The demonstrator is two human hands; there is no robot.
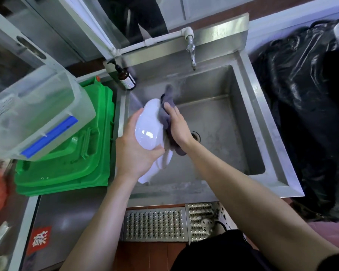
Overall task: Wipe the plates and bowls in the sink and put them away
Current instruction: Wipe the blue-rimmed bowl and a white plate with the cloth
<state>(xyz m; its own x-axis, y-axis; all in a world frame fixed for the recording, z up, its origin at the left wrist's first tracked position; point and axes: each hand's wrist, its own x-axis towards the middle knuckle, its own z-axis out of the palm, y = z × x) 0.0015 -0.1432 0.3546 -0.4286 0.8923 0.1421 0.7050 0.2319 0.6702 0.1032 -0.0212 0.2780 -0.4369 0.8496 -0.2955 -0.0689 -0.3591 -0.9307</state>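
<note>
Over the left side of the steel sink, my left hand grips a white bowl held on edge, thumb curled over its lower rim. My right hand presses a grey cloth against the far side of the bowl, fingers straight over the cloth. Below the bowl, another white dish lies in the sink, partly hidden by my left hand.
A tap hangs over the sink's back. A brown pump bottle stands at the back left corner. Green plastic lids and a clear plastic bin sit to the left. A black bag fills the right side.
</note>
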